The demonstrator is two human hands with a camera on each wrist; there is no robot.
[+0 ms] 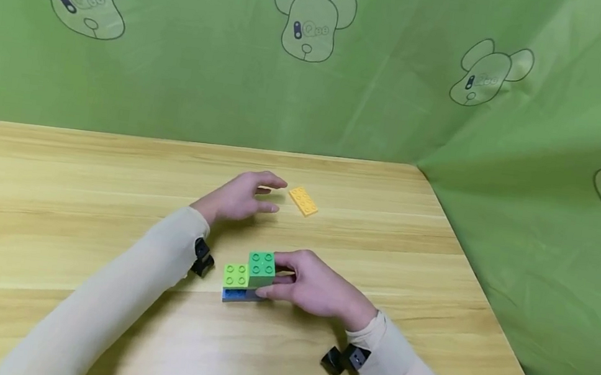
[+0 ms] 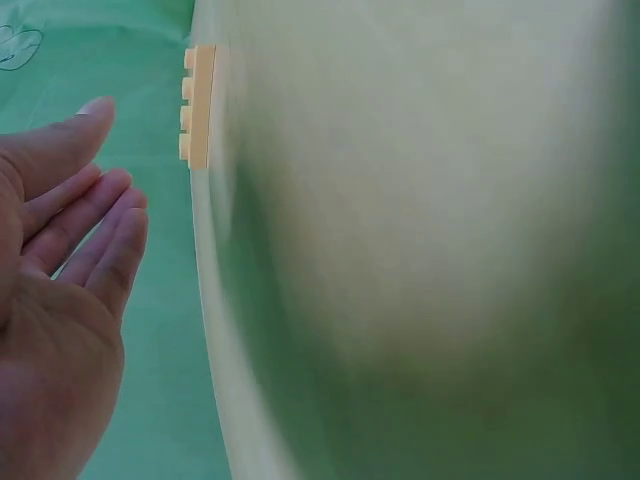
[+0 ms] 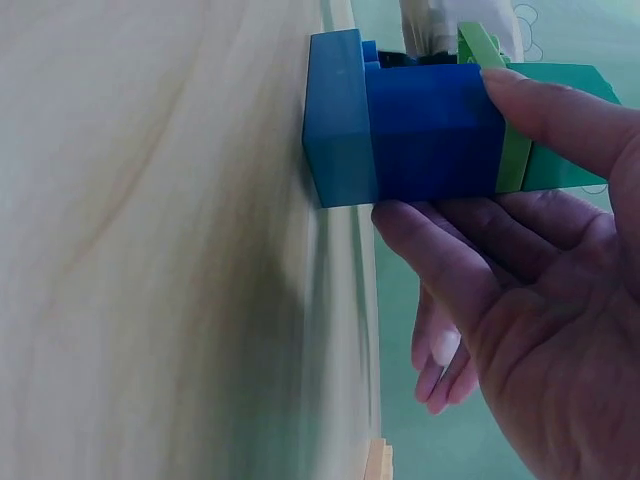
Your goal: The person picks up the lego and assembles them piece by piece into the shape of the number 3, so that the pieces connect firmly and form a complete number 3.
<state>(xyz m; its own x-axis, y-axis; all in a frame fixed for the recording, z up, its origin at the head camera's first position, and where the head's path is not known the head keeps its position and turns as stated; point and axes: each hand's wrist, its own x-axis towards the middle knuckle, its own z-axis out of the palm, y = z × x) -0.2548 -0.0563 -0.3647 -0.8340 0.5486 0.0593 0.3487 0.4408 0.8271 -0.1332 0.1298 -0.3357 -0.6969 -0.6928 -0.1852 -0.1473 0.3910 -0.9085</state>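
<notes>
My left hand [image 1: 243,196] reaches over the far part of the table with its fingers loosely extended, holding nothing. Just past its fingertips lies a yellow-orange studded plate [image 1: 303,201], apart from the hand; the left wrist view shows this plate [image 2: 202,107] edge-on. Nearer to me, my right hand [image 1: 317,283] grips a stack of toy building bricks between thumb and fingers. From the bottom the stack has a grey-blue brick [image 3: 340,120], a dark blue brick [image 3: 435,130], a light green plate [image 1: 236,275] and a green brick [image 1: 261,268] on top.
The wooden table [image 1: 82,173] ends at a green cloth backdrop [image 1: 207,76] behind and to the right. Each sleeved wrist wears a black strap device, one on the left [image 1: 203,257] and one on the right [image 1: 345,359].
</notes>
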